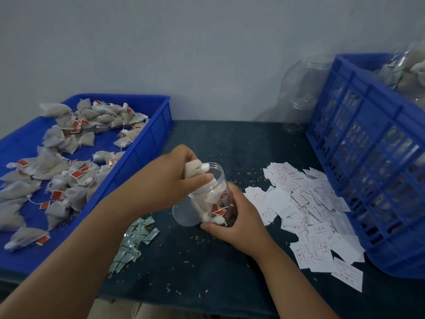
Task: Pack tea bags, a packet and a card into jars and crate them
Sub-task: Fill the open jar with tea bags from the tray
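Our left hand [177,180] pinching a tea bag [193,169] at the jar [218,180] mouth, our right hand [236,226] gripping the tilted jar's base, tray [147,143] left of jar, cards [305,203] right of it.

Dark tabletop [230,139] strewn with small pale grains [197,237]; grey wall [207,54] behind; blue tray [147,141] left.

合格证 in red on white cards [320,229], smaller print unreadable
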